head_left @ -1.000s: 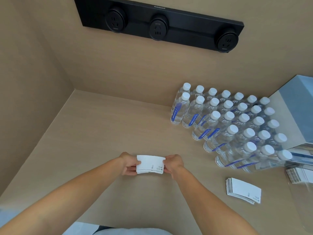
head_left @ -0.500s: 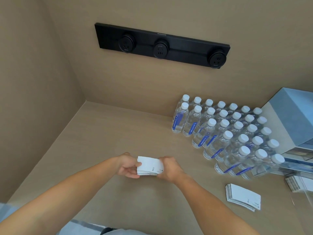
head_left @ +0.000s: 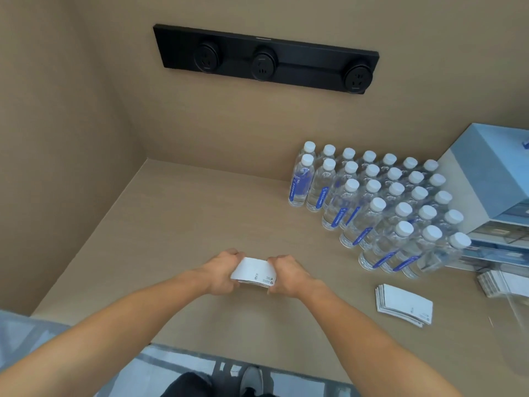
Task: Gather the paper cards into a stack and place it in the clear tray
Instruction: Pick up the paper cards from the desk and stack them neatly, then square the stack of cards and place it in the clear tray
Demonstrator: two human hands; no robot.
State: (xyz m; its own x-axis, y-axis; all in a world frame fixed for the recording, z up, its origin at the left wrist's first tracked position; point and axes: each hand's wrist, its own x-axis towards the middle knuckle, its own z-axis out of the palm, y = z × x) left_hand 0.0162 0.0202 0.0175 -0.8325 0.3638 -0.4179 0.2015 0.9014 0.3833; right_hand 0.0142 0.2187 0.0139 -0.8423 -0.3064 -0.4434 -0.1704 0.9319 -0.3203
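Both hands, left hand (head_left: pixel 221 272) and right hand (head_left: pixel 287 275), clamped on the ends of a stack of cards (head_left: pixel 254 273) above the bench (head_left: pixel 177 219), second stack of cards (head_left: pixel 403 305) lying to the right, near the water bottles (head_left: pixel 378 207), clear tray (head_left: pixel 515 305) at the right edge.

Soft even light; faint shadows; wide-angle edge warp; slight blur

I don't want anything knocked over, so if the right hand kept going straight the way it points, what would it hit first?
The right hand points left, onto the cards it grips; past them comes the left hand. The bottles stand off that line.
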